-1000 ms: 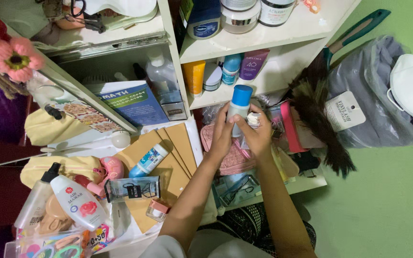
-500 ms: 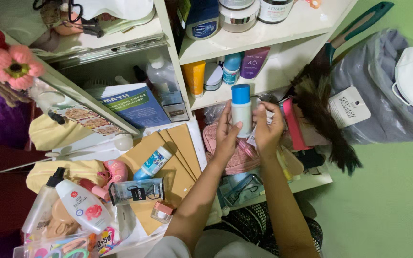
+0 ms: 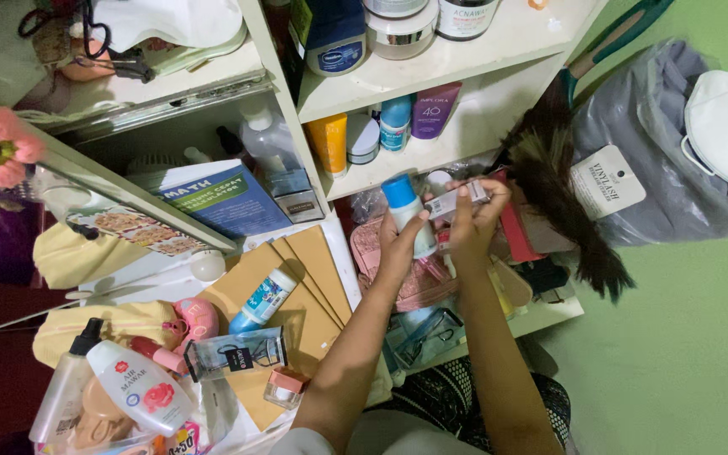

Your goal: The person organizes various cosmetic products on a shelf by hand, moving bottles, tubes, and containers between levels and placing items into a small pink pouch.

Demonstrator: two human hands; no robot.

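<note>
The left hand [image 3: 399, 244] is closed around a small white bottle with a blue cap [image 3: 406, 212], held upright in front of the lowest opening of the white shelf unit [image 3: 431, 72]. The fingers wrap the lower body of the bottle; the blue cap stands clear above them. The right hand [image 3: 473, 227] pinches a small flat tube or sachet [image 3: 455, 200], pale with a dark band, between thumb and fingertips, just to the right of the bottle and nearly touching it.

Handling, as judged: the bottle looks like rigid plastic, light, smooth-walled and likely a little slippery, so a wrap round the body is the sound hold (the cap is the poorer place, since it may turn or lift). It does not appear fragile. The small item in the right hand looks light and thin, possibly pliable; a pinch at its ends suits it. Its exact kind cannot be told.

Pose: both forearms rise from the near edge toward the shelf, close together, wrists slightly bent, palms facing each other.

Surroundings: a pink pouch [image 3: 398, 270] lies below the hands; a dark feather duster [image 3: 562, 194] hangs to the right; brown envelopes [image 3: 301, 295] and a second small blue-capped bottle [image 3: 264, 299] lie to the near left.
</note>
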